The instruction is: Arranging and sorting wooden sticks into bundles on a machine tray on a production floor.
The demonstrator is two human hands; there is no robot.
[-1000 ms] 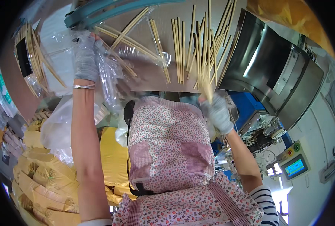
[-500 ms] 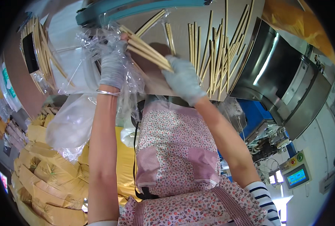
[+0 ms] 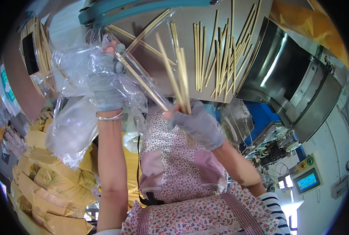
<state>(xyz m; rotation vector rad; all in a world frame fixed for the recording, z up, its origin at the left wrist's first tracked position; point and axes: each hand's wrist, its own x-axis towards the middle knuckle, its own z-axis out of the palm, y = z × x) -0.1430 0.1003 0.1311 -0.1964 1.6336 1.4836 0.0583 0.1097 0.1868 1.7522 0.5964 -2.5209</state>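
Observation:
My left hand [image 3: 108, 74], in a grey glove with bare fingertips showing, is closed on a bunch of clear plastic sleeves [image 3: 70, 62] at the left. From it a pair of chopsticks partly inside a clear sleeve [image 3: 143, 82] slants down to my right hand. My right hand [image 3: 200, 123], also gloved, grips several loose wooden chopsticks [image 3: 182, 78] pointing up, and its thumb and finger meet the lower end of the sleeved pair. Beyond the hands, more sleeved chopsticks [image 3: 153, 27] lie crossed on the table [image 3: 164, 53].
Loose chopsticks [image 3: 223, 58] are spread on the table's right side. A teal bar [image 3: 143, 13] crosses the far edge. Right of the table stand a shiny metal housing [image 3: 288, 66] and a control panel [image 3: 308, 180]. Yellow wrapped bundles [image 3: 45, 180] are piled at lower left.
My right hand has drawn back toward my body, tilting its chopsticks upright. A sleeved pair now stretches between both hands. My left hand has shifted slightly left with the plastic.

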